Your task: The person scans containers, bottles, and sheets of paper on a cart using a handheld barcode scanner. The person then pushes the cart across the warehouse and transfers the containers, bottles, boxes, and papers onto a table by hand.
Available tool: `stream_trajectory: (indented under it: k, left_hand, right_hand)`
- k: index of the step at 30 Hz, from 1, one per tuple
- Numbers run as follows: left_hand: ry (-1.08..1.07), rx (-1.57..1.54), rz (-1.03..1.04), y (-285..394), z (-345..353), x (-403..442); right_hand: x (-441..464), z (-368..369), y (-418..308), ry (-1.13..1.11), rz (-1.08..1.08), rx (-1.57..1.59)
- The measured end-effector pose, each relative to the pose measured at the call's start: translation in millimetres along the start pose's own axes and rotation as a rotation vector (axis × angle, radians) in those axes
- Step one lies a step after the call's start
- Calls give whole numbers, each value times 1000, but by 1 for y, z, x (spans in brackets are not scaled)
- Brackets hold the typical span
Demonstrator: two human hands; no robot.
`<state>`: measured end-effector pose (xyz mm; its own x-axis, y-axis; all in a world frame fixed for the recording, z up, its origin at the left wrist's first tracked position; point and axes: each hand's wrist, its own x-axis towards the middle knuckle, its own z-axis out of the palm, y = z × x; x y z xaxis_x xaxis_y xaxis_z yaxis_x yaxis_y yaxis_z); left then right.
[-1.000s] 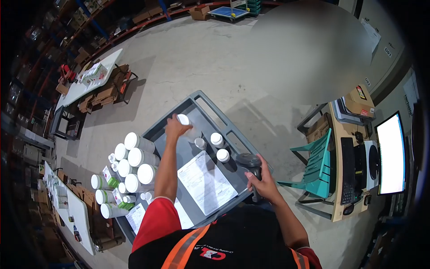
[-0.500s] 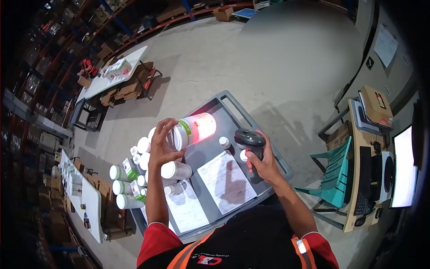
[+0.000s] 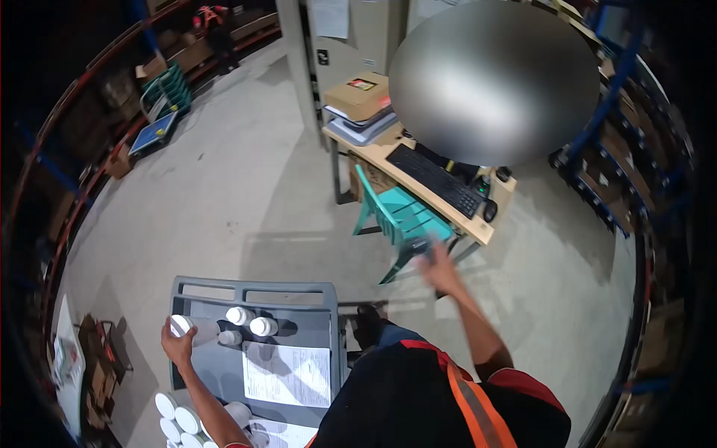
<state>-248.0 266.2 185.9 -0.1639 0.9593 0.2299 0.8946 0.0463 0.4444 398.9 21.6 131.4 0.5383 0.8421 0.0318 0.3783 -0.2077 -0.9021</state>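
Observation:
My left hand (image 3: 178,343) is wrapped round a large white-lidded bottle (image 3: 202,328) at the far left corner of the grey cart (image 3: 287,297). Just right of it stand a few small white-capped bottles (image 3: 264,326). A printed sheet (image 3: 287,373) lies on the cart beside them. More white-lidded bottles (image 3: 188,420) are grouped at the cart's near left. Held out to the right, my right hand (image 3: 439,269) is blurred by motion and grips a dark handheld scanner (image 3: 417,246) in front of the green chair (image 3: 403,213).
A wooden desk (image 3: 478,230) with a keyboard (image 3: 437,181), a mouse and a cardboard box (image 3: 360,95) stands ahead. Shelving lines both sides. A person (image 3: 211,30) is at the back left, near a blue platform trolley (image 3: 153,134).
The view has turned right. My left hand raised the large bottle, lit red by the scanner, and now has it back at the cart's far corner. My right hand has swung the scanner toward the desk.

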Motion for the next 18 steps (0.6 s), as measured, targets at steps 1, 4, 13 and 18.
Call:
stream_trajectory:
  k: [1,4,13,18]
  left_hand:
    - [-31,21,-24,-5,12,5]
    - [-9,-29,-92,-18,49,14]
    - [-19,8,38,-56,64,-3]
    - [133,-96,-148,-36,41,-187]
  right_hand:
    - [0,-48,16,176,17,-77]
    - [-16,-162,8,587,246,-114]
    - [-12,-235,58,578,257,109]
    - [17,-251,126,553,251,108]
